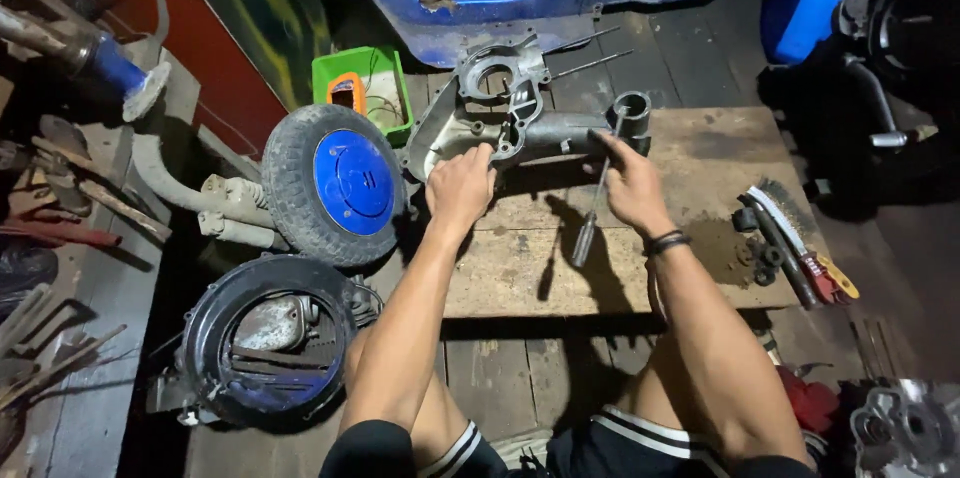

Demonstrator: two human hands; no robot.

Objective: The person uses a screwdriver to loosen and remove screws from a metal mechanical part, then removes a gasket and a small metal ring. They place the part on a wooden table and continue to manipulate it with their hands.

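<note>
Both arms bare from shoulder to wrist, no sleeves showing, no gloves on the left hand [459, 185] or right hand [630, 188]. Right wrist has a dark wristband [667, 240], looks like two thin black loops stacked just behind the hand, w/ nothing on the left wrist. Below the wristband, at the bottom edge of view, dark shorts [620, 443] w/ white stripes along the hem on both legs; knees bare above the hem, and can't tell the fabric or any markings beyond the stripes.
</note>
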